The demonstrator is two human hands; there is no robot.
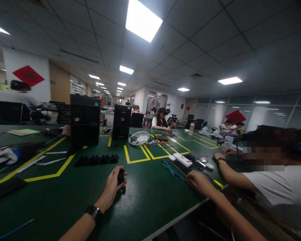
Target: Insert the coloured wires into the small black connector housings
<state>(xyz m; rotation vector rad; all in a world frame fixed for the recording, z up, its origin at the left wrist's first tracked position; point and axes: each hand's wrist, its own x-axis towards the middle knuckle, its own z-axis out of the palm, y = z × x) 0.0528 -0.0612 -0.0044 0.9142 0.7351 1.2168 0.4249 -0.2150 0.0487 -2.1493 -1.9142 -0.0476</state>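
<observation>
Our left hand [111, 183] curls around a small black piece [120, 176], held best with light, even finger pressure. The coloured wires [172, 172] lie at our right hand's [200, 181] fingertips; gentle contact avoids tangles, though we cannot tell whether it grips any.

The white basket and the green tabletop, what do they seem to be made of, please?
The white basket looks like smooth plastic, given its thin, slotted wall. The green tabletop, satin with a soft glare, could be laminate or rubber matting.
</observation>
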